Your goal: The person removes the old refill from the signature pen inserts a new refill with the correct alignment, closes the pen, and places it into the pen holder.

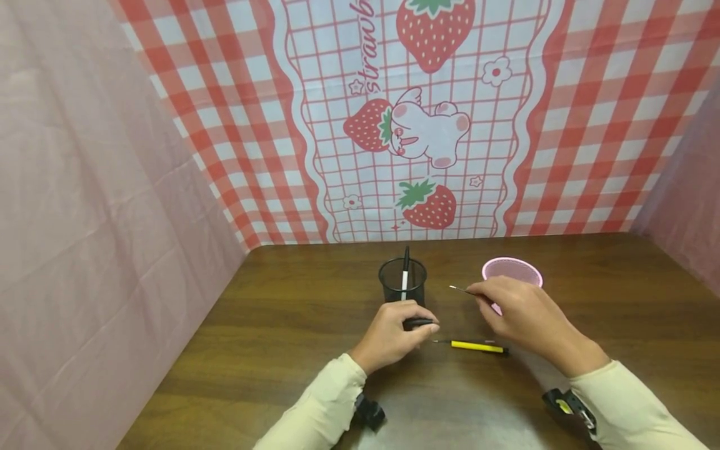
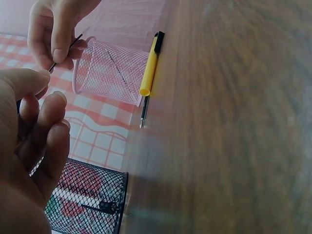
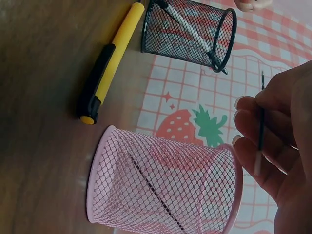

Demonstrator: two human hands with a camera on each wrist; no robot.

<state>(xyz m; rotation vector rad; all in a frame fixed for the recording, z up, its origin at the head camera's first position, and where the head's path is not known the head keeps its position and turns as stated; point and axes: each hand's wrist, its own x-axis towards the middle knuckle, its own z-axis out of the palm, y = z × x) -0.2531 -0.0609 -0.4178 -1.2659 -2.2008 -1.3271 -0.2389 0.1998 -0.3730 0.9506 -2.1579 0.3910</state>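
My left hand (image 1: 390, 334) grips a dark, slim pen part (image 1: 417, 323), mostly hidden by the fingers, just in front of the black mesh pen cup (image 1: 388, 292). My right hand (image 1: 525, 312) pinches a thin pen refill (image 3: 262, 122) between thumb and fingers; its metal tip points left, towards the left hand. On the table below lies a yellow pen barrel (image 1: 478, 346) with a black clip. A second thin refill with a metal tip (image 2: 143, 117) lies by it; whether it sits inside the barrel I cannot tell.
A white-and-black pen (image 1: 405, 278) leans upright in the black cup. Behind the right hand stands a pink mesh cup (image 3: 92, 185); a thin dark line shows through its mesh. A strawberry-print cloth (image 1: 439, 206) closes the table's back, with pink cloth on both sides.
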